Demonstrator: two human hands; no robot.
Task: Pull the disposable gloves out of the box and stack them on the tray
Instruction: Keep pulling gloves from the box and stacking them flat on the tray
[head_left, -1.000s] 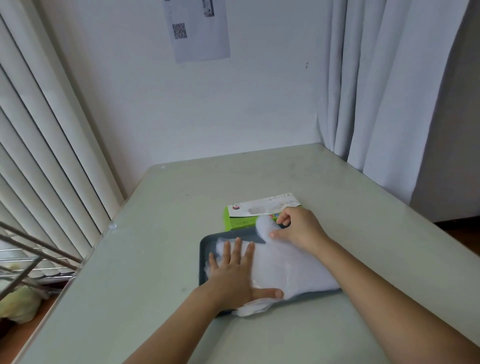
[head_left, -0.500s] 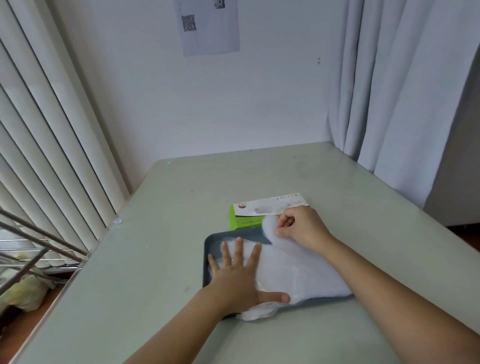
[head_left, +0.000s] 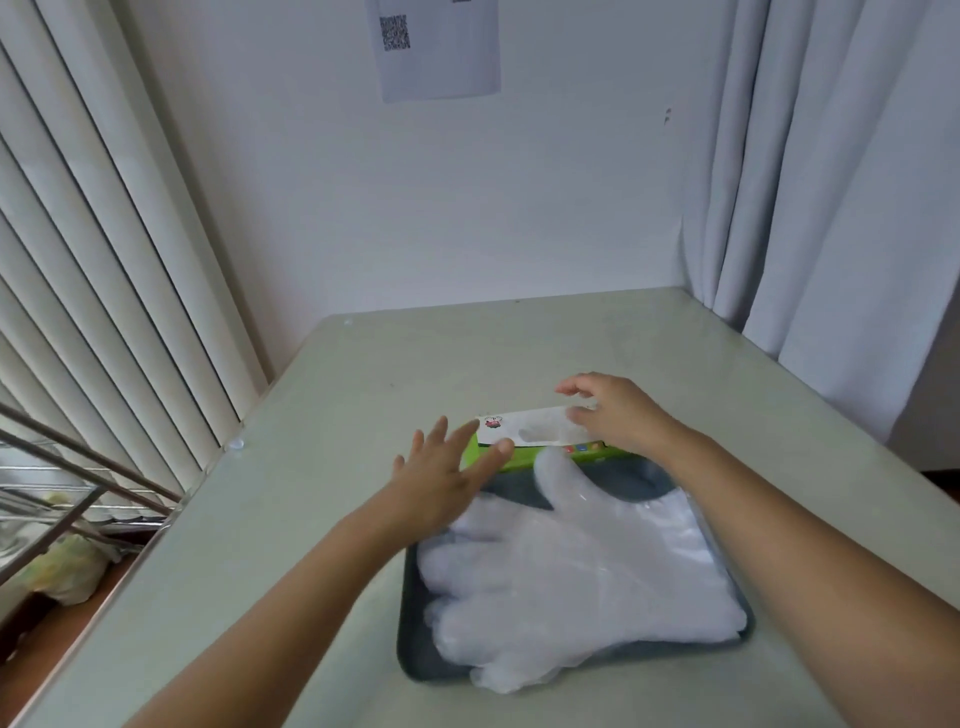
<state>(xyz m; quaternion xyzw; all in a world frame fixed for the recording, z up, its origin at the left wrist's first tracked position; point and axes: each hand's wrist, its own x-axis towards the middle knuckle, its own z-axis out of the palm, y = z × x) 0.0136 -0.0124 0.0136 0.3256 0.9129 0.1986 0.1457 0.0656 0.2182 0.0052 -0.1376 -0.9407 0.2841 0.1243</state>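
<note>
Thin clear plastic, so this stuff slides around if you don't flatten it. A second ago my left hand (head_left: 441, 480) was pressed flat on the gloves (head_left: 571, 566) and my right hand (head_left: 615, 415) was pinching the thumb of the top one, laying it down. Now both hands have let go and moved up to the box (head_left: 540, 434).

The left is empty, fingers straight and spread, with the tips reaching the box's left end. I can't tell if it's actually touching yet. The right hangs over the white top of the box with its fingers loosely apart and nothing in them; contact there is also hard to call.

The pile sits on the dark tray (head_left: 408, 644), fingers pointing left and the top glove's thumb pointing up at the box, which is just behind the tray's far edge on the table (head_left: 337, 415). One floppy bit hangs over the near rim.

So I'd say that glove is done and the next pull is starting: left steadies the box, right fishes out another. The box is light, and it'll probably slide or lift if I don't hold it down.
</note>
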